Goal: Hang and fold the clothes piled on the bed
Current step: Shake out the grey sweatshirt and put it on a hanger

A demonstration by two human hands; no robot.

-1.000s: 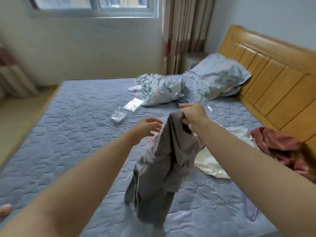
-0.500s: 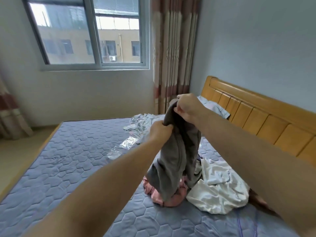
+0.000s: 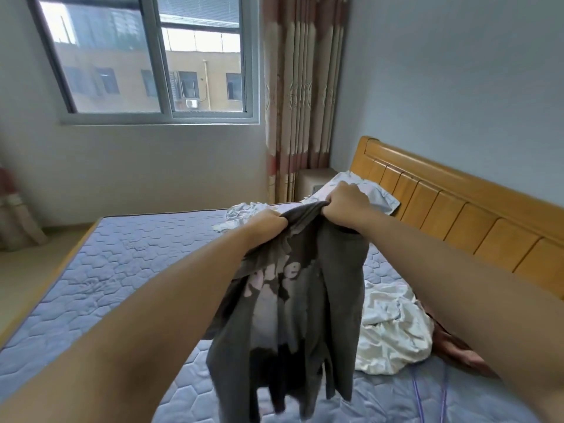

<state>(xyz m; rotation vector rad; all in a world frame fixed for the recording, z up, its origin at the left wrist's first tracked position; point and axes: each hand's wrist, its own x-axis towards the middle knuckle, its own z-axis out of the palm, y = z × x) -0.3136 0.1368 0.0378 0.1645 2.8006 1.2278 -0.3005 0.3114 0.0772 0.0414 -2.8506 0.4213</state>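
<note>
Bedroom, window point(image 3: 152, 56) and curtain point(image 3: 297, 96) behind; blue quilted bed point(image 3: 122, 270) with wooden headboard point(image 3: 457, 221). Grey shirt point(image 3: 293, 315) held up above the bed, left hand point(image 3: 265, 222) and right hand point(image 3: 348, 201) gripping its top edge close together; white garment point(image 3: 393, 331) crumpled beside it on the mattress

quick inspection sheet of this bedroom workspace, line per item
surface: blue quilted mattress, bare of sheets
job's things: grey printed shirt held up off the bed; white garment and reddish garment crumpled near the headboard
clutter: patterned bedding heap, pillow
grippers: left hand and right hand both grip the shirt's top edge
cables: nothing seen
surroundings: window, curtain
</note>
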